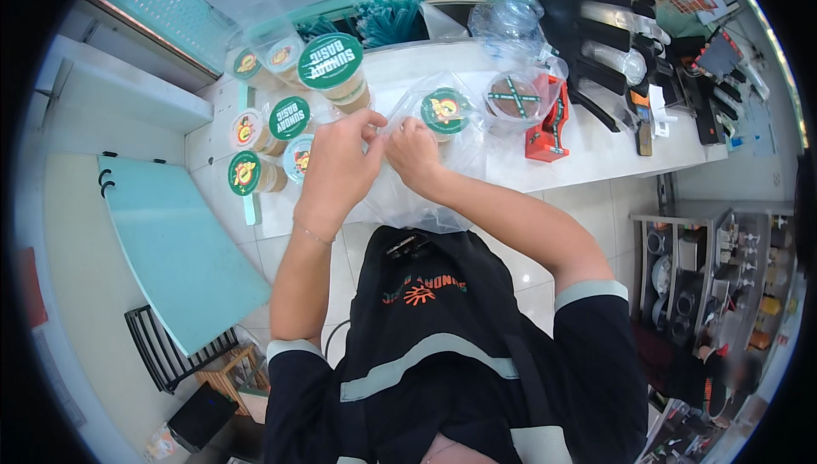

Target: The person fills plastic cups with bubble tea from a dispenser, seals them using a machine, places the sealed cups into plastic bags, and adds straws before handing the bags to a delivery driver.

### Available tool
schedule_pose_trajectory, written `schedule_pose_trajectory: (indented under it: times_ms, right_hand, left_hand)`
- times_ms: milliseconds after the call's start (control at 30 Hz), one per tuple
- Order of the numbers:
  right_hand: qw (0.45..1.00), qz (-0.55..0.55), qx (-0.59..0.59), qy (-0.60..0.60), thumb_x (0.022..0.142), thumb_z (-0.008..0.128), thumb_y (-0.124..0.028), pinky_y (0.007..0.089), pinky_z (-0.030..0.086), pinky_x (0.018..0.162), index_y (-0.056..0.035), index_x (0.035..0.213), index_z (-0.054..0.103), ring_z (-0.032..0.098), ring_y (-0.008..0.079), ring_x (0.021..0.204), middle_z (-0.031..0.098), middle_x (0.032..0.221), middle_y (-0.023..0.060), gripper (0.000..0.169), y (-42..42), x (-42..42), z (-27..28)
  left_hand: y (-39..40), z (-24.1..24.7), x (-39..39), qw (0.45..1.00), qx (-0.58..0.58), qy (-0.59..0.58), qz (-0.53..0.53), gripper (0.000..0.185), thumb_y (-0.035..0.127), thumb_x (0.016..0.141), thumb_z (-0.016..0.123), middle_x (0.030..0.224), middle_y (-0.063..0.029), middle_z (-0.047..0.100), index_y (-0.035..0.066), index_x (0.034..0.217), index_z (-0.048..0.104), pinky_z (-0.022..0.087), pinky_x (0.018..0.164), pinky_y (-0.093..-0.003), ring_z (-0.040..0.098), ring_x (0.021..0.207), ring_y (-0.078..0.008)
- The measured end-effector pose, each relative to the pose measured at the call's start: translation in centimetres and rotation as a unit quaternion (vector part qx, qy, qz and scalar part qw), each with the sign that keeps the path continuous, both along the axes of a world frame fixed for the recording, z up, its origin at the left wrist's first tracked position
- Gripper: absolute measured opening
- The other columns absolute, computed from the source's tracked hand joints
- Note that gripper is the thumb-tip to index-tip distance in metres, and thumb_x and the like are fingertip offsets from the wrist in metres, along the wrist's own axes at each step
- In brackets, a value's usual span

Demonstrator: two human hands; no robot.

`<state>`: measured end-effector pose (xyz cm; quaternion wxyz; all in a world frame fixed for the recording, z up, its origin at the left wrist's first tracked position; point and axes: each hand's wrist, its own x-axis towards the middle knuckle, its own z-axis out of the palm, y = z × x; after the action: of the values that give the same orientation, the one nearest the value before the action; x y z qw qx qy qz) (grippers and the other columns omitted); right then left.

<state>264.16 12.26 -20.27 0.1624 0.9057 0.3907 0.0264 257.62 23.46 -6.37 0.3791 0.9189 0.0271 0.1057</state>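
Note:
A clear plastic bag (469,164) lies on the white counter (542,167), with a green-lidded drink cup (445,111) inside it. My right hand (413,152) has its fingers closed on the bag's left side. Just left of it, my left hand (344,167) is bent with thumb and fingers curled near the bag's edge; whether it pinches the film is hidden. Beyond my left hand stands a tall green-lidded cup (332,68) of light brown drink. Several sealed cups, among them a green-lidded one (245,172) and a white-lidded one (247,130), are grouped at the left.
Right of the bag are a clear tub (512,99) with crossed green tape and a red tape dispenser (547,122). Behind are wrapped teal straws (389,17) and a black lid rack (590,36). A teal flap panel (182,240) is at left; another person (715,378) is far right.

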Motion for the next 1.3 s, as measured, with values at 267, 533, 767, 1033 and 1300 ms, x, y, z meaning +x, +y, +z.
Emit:
schedule_pose_trajectory:
  times_ms: [267, 533, 767, 1033, 1300]
  right_hand:
    - [0.978, 0.184, 0.092, -0.037, 0.088, 0.06, -0.018, 0.041, 0.05, 0.09, -0.0064, 0.107, 0.065, 0.06, 0.0316, 0.108, 0.065, 0.104, 0.0119, 0.023, 0.0, 4.7, -1.4]
    - [0.924, 0.095, 0.223, 0.295, 0.085, 0.068, -0.006, 0.0468, 0.053, 0.087, 0.0, 0.11, 0.062, 0.064, 0.0367, 0.102, 0.064, 0.106, 0.0165, 0.026, -6.6, 3.9, 6.1]
    - [0.911, 0.012, 0.1, 0.4, 0.094, 0.064, -0.019, 0.0457, 0.05, 0.09, -0.0007, 0.116, 0.065, 0.063, 0.0368, 0.106, 0.065, 0.115, 0.0165, 0.029, -11.8, -0.6, 12.0]
    - [0.918, 0.092, 0.255, 0.29, 0.09, 0.068, -0.029, 0.0445, 0.048, 0.092, 0.0011, 0.116, 0.061, 0.062, 0.035, 0.104, 0.065, 0.108, 0.0182, 0.041, -14.0, -1.5, 13.1]
    - [0.96, 0.135, 0.083, 0.232, 0.078, 0.067, -0.008, 0.0405, 0.046, 0.101, -0.0062, 0.099, 0.065, 0.066, 0.0272, 0.099, 0.066, 0.092, 0.0108, 0.022, -15.2, -5.3, 14.3]
  left_hand:
    - [2.0, -1.1, -1.1, 0.996, -0.034, -0.029, 0.072, 0.021, 0.011, 0.088, 0.068, 0.068, -0.0075, 0.068, 0.003, 0.107, 0.067, 0.049, 0.06, -0.0325, 0.064, 0.058, -0.0209]
    - [8.0, -9.3, -5.8, 0.956, 0.236, 0.003, 0.177, 0.064, 0.021, 0.076, 0.081, 0.127, -0.0199, 0.058, 0.004, 0.13, 0.053, 0.045, 0.095, -0.0437, 0.057, 0.111, -0.0357]
    - [8.5, -14.5, -5.9, 0.971, 0.06, -0.035, 0.23, 0.09, 0.026, 0.062, 0.089, 0.119, -0.0208, 0.054, 0.001, 0.137, 0.045, 0.045, 0.098, -0.0457, 0.053, 0.116, -0.0389]
    - [7.2, 5.3, -8.9, 0.973, 0.05, -0.133, 0.183, 0.09, 0.02, 0.06, 0.087, 0.113, -0.0142, 0.054, 0.004, 0.141, 0.05, 0.05, 0.09, -0.0422, 0.059, 0.105, -0.0314]
    - [-0.1, 12.1, -3.4, 0.987, 0.092, -0.064, -0.117, 0.085, 0.027, 0.058, 0.083, 0.118, -0.0172, 0.052, -0.003, 0.131, 0.051, 0.051, 0.09, -0.0378, 0.062, 0.106, -0.0314]
